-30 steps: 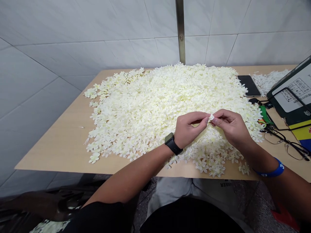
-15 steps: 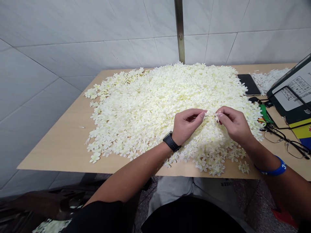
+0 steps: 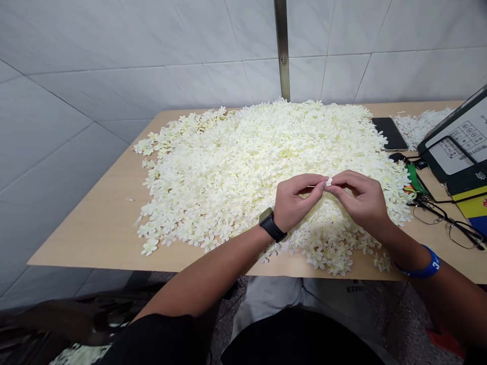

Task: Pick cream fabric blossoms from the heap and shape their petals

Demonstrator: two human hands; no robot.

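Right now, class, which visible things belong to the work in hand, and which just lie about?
Seemingly in use:
small white piece, pinched by left hand and right hand
heaped cream-white flowers

Seemingly lying about:
flat black rectangular phone
black-framed eyeglasses
dark-green box with white label

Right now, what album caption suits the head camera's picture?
Left hand and right hand pinch a small white piece over a table heaped with pale flowers, glasses nearby.
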